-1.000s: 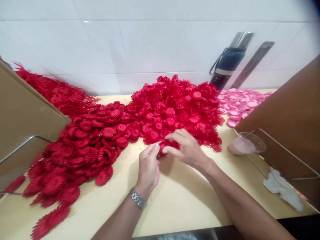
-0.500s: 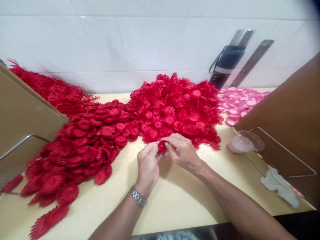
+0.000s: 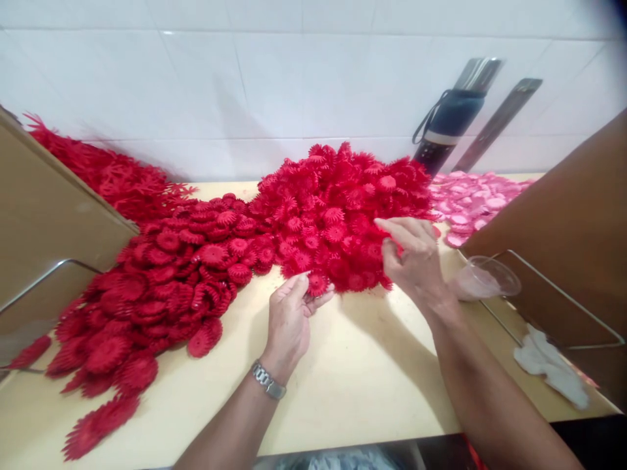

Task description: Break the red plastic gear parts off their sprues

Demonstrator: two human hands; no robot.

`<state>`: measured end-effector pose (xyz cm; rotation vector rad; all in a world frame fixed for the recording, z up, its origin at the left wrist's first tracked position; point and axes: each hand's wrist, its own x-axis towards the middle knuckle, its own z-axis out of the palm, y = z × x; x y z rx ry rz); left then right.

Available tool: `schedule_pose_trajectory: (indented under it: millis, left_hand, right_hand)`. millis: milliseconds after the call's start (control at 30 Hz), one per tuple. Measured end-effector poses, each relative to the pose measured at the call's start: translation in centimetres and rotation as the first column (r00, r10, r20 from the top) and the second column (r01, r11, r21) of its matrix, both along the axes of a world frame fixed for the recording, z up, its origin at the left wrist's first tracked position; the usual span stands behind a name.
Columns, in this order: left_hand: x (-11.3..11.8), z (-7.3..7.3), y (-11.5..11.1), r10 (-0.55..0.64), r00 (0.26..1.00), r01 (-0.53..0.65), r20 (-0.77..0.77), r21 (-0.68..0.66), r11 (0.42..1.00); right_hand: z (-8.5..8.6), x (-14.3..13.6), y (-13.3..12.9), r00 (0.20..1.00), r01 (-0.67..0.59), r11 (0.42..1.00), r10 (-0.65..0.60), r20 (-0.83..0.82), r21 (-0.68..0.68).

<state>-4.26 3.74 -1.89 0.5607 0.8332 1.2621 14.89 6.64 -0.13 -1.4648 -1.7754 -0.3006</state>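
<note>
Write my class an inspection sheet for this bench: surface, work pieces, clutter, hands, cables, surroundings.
Surface: flat pale-yellow tabletop, partly covered.
Work pieces: heaped dark-red notched discs, left; heaped bright-red fringed flower shapes, centre; pale-pink discs, back right.
Clutter: clear plastic cup; crumpled white cloth; blue cylindrical bottle with silver top.
Hands: left hand holds one round red notched piece; right hand by the flower shapes, grip unclear.
Cables: nothing seen.
Surroundings: white tiled wall; brown boards either side.
</note>
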Motion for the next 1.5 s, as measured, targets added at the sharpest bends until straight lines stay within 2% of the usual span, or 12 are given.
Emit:
schedule_pose_trajectory:
  millis: [67, 167, 267, 467, 733, 867, 967, 1033, 1167, 1267, 1367, 1500]
  left_hand:
    - [0.2, 0.0, -0.1, -0.013, 1.0, 0.014, -0.015, 0.029, 0.999]
    - [0.5, -0.2, -0.2, -0.048, 0.998, 0.05, -0.034, 0.073, 0.996]
    - [0.6, -0.4, -0.2, -0.065, 0.997, 0.068, -0.036, 0.075, 0.995]
    - [0.4, -0.5, -0.2, -0.029, 0.999, 0.03, -0.027, 0.043, 0.999]
    - [0.3, -0.1, 0.0, 0.056, 0.998, -0.057, 0.009, 0.034, 0.998]
    - [0.0, 0.0, 0.0, 0.06, 0.998, -0.06, 0.018, 0.015, 0.998]
    - [-0.2, -0.1, 0.1, 0.049, 0.998, -0.049, 0.027, 0.014, 0.999]
    - [-0.1, -0.1, 0.1, 0.049, 0.998, -0.05, 0.027, 0.016, 0.999]
    - [0.2, -0.1, 0.0, 0.043, 0.999, -0.043, 0.012, 0.033, 0.999]
    - [0.4, 0.1, -0.1, 0.027, 1.0, -0.026, -0.007, 0.064, 0.998]
    - [0.5, 0.2, -0.2, -0.002, 1.0, 0.004, -0.019, 0.095, 0.995]
    - [0.4, 0.1, -0.3, -0.029, 1.0, 0.028, 0.008, 0.082, 0.996]
  right_hand:
    - [-0.1, -2.3, -0.7, 0.973, -0.207, 0.975, 0.197, -0.12, -0.082]
    - [-0.7, -5.2, -1.4, 0.882, -0.443, 0.846, 0.354, -0.31, -0.296]
    - [-1.4, -6.2, -1.5, 0.819, -0.529, 0.768, 0.349, -0.456, -0.361]
    - [-1.5, -6.0, -1.4, 0.746, -0.606, 0.733, 0.391, -0.539, -0.307]
    - [-1.3, -5.9, -1.7, 0.878, -0.398, 0.915, 0.358, -0.319, -0.069]
    - [-0.5, -2.1, -0.6, 0.99, -0.069, 0.996, 0.075, -0.12, 0.057]
    - [-0.2, 1.1, 0.3, 0.977, 0.199, 0.979, -0.202, 0.068, 0.052]
    - [-0.1, 1.7, 0.4, 0.96, 0.249, 0.968, -0.252, 0.12, 0.039]
    - [0.0, -1.4, -0.6, 0.999, -0.034, 0.999, 0.033, -0.04, -0.009]
    - [-0.5, -4.9, -1.4, 0.93, -0.345, 0.912, 0.299, -0.216, -0.223]
    - [-1.3, -6.5, -1.6, 0.861, -0.465, 0.81, 0.321, -0.394, -0.357]
    - [-1.6, -6.3, -1.4, 0.765, -0.552, 0.766, 0.309, -0.565, -0.328]
